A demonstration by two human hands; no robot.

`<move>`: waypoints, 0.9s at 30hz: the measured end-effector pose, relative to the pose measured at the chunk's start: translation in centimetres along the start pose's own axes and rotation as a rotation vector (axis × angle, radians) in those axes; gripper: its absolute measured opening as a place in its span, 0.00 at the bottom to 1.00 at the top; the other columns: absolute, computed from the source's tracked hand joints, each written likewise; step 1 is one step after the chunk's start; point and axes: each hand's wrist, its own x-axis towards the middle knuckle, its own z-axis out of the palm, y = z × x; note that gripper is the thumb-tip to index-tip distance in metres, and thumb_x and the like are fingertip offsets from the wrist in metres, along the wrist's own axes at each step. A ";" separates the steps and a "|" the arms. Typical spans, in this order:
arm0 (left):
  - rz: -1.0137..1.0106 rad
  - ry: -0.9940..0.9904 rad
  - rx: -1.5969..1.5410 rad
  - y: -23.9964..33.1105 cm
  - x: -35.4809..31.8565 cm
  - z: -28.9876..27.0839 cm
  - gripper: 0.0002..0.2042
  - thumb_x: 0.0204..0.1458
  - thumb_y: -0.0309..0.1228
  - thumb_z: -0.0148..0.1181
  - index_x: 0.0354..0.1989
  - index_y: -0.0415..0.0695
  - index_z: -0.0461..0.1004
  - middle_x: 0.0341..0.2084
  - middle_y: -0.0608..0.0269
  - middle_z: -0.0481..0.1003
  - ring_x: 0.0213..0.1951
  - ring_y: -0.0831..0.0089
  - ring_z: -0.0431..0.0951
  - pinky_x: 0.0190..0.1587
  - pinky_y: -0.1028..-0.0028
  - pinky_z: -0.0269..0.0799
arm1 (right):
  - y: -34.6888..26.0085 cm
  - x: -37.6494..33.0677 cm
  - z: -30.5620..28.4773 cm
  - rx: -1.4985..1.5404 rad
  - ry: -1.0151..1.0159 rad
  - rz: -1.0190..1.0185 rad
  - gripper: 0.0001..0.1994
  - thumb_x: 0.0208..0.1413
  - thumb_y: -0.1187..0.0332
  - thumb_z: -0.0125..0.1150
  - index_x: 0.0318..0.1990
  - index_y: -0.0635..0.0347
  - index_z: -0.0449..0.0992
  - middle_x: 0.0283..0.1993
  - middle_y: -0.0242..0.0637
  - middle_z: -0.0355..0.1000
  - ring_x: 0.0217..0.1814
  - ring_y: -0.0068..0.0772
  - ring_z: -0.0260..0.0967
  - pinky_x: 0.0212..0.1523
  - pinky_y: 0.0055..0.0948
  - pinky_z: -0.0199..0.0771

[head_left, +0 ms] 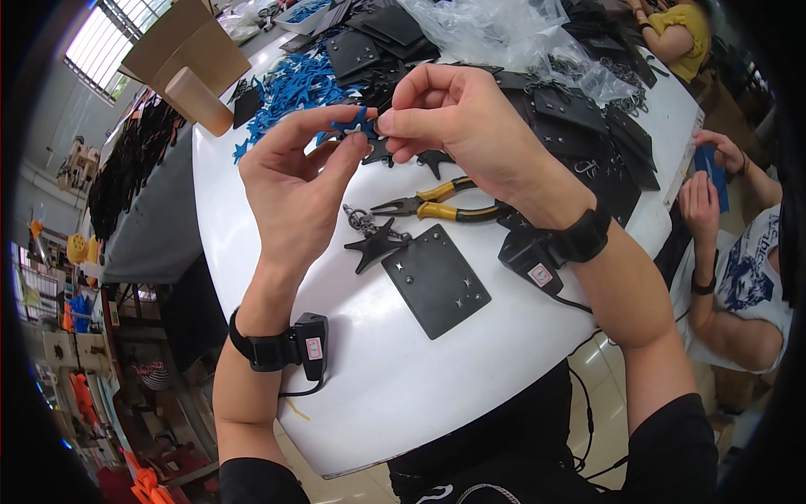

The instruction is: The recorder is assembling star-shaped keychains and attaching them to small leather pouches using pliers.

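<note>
Above the white table [353, 395], my left hand [290, 197] pinches a blue star-shaped piece [357, 123] between thumb and fingers. My right hand [483, 118] is closed in a pinch right beside the star's edge; whatever its fingertips hold is too small to make out. Below the hands lie pliers [437, 202] with yellow and black handles, jaws pointing left. A black star charm [375, 244] with a metal chain [361, 220] lies under them. Its tip reaches a flat black rectangular piece [437, 281] with metal studs and star shapes. More black stars [432, 161] lie beneath my hands.
Blue star pieces [290, 92] are heaped at the back left, beside a tan cylinder [199, 101] and a cardboard box [189, 50]. Black studded pieces [571, 109] and clear plastic [504, 34] cover the back right. At right, another person's hands [701, 202] hold something blue.
</note>
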 end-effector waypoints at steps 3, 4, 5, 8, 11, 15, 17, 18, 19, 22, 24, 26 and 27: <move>0.030 -0.016 0.006 0.0 0.1 0.0 0.11 0.61 0.16 0.69 0.51 0.31 0.83 0.48 0.51 0.85 0.49 0.70 0.87 0.53 0.70 0.87 | -0.1 0.0 0.0 -0.001 0.001 -0.006 0.09 0.63 0.72 0.75 0.44 0.64 0.79 0.37 0.38 0.83 0.37 0.26 0.84 0.44 0.26 0.88; 0.030 -0.024 0.012 0.0 0.1 0.0 0.11 0.61 0.16 0.69 0.50 0.32 0.83 0.48 0.51 0.85 0.50 0.70 0.87 0.54 0.69 0.87 | -0.1 0.0 0.0 -0.007 0.003 -0.011 0.09 0.63 0.72 0.75 0.43 0.64 0.79 0.37 0.38 0.83 0.38 0.26 0.84 0.43 0.26 0.88; 0.030 -0.024 0.012 0.0 0.1 0.0 0.11 0.61 0.16 0.69 0.50 0.32 0.83 0.48 0.51 0.85 0.50 0.70 0.87 0.54 0.69 0.87 | -0.1 0.0 -0.1 -0.007 0.003 -0.011 0.09 0.63 0.72 0.75 0.43 0.64 0.79 0.37 0.38 0.83 0.38 0.26 0.84 0.43 0.26 0.88; 0.034 -0.020 0.082 0.0 0.1 -0.1 0.12 0.59 0.15 0.69 0.50 0.33 0.83 0.49 0.52 0.85 0.51 0.71 0.86 0.54 0.70 0.86 | 0.3 0.0 0.0 -0.003 0.007 -0.025 0.09 0.62 0.73 0.75 0.43 0.64 0.79 0.38 0.38 0.83 0.38 0.26 0.84 0.44 0.25 0.88; 0.136 -0.049 0.213 -0.2 0.1 0.1 0.12 0.56 0.15 0.69 0.49 0.34 0.83 0.47 0.54 0.85 0.49 0.71 0.86 0.54 0.71 0.85 | 0.7 -0.1 0.4 0.006 0.057 -0.066 0.08 0.62 0.73 0.75 0.43 0.63 0.79 0.39 0.37 0.83 0.40 0.25 0.84 0.46 0.25 0.87; 0.229 -0.041 0.323 0.0 0.1 0.9 0.11 0.54 0.17 0.71 0.46 0.35 0.84 0.43 0.56 0.84 0.46 0.71 0.86 0.53 0.71 0.85 | 2.1 0.2 0.8 0.044 0.118 -0.139 0.08 0.62 0.74 0.74 0.43 0.62 0.79 0.41 0.36 0.83 0.41 0.25 0.84 0.49 0.25 0.86; 0.209 -0.012 0.332 0.2 -0.1 1.2 0.10 0.54 0.17 0.72 0.45 0.35 0.84 0.42 0.56 0.84 0.45 0.70 0.86 0.51 0.71 0.86 | 2.3 0.1 1.3 0.047 0.141 -0.162 0.08 0.62 0.74 0.74 0.43 0.62 0.79 0.41 0.36 0.83 0.41 0.25 0.83 0.50 0.25 0.85; 0.203 0.010 0.369 0.1 -0.2 1.2 0.10 0.53 0.18 0.72 0.44 0.35 0.84 0.41 0.57 0.84 0.43 0.70 0.87 0.49 0.71 0.86 | 2.2 -0.1 1.5 0.042 0.146 -0.155 0.07 0.62 0.75 0.74 0.43 0.63 0.79 0.41 0.36 0.83 0.42 0.24 0.83 0.50 0.24 0.85; 0.198 0.031 0.403 -0.1 -0.2 1.3 0.10 0.53 0.18 0.73 0.44 0.35 0.84 0.40 0.57 0.85 0.41 0.70 0.87 0.47 0.72 0.86 | 2.1 -0.3 1.7 0.034 0.152 -0.148 0.07 0.63 0.75 0.73 0.43 0.63 0.79 0.41 0.36 0.83 0.42 0.24 0.83 0.51 0.24 0.85; 0.330 0.035 0.547 -0.6 0.0 0.4 0.09 0.53 0.18 0.73 0.42 0.34 0.84 0.35 0.57 0.85 0.36 0.70 0.87 0.42 0.74 0.86 | 2.2 -0.4 2.1 -0.016 0.163 -0.132 0.07 0.63 0.75 0.73 0.43 0.63 0.80 0.40 0.36 0.83 0.42 0.24 0.83 0.51 0.24 0.85; 0.368 0.045 0.569 -0.5 0.2 0.4 0.08 0.54 0.18 0.72 0.41 0.34 0.84 0.34 0.57 0.85 0.35 0.70 0.87 0.41 0.74 0.85 | 1.9 -0.5 2.1 -0.045 0.150 -0.127 0.07 0.63 0.74 0.73 0.44 0.64 0.80 0.41 0.37 0.84 0.43 0.24 0.84 0.50 0.24 0.85; 0.406 0.056 0.595 -0.3 0.2 0.3 0.07 0.54 0.18 0.72 0.41 0.34 0.85 0.33 0.56 0.85 0.35 0.71 0.87 0.39 0.75 0.85 | 1.6 -0.5 2.1 -0.072 0.135 -0.121 0.07 0.64 0.74 0.73 0.45 0.65 0.80 0.42 0.38 0.84 0.43 0.25 0.84 0.50 0.24 0.86; 0.409 0.055 0.594 -0.3 0.3 0.2 0.06 0.54 0.17 0.71 0.41 0.34 0.85 0.33 0.57 0.85 0.34 0.71 0.87 0.39 0.75 0.85 | 1.6 -0.4 2.2 -0.027 0.135 -0.126 0.08 0.62 0.74 0.73 0.45 0.66 0.82 0.39 0.39 0.85 0.40 0.25 0.84 0.46 0.24 0.86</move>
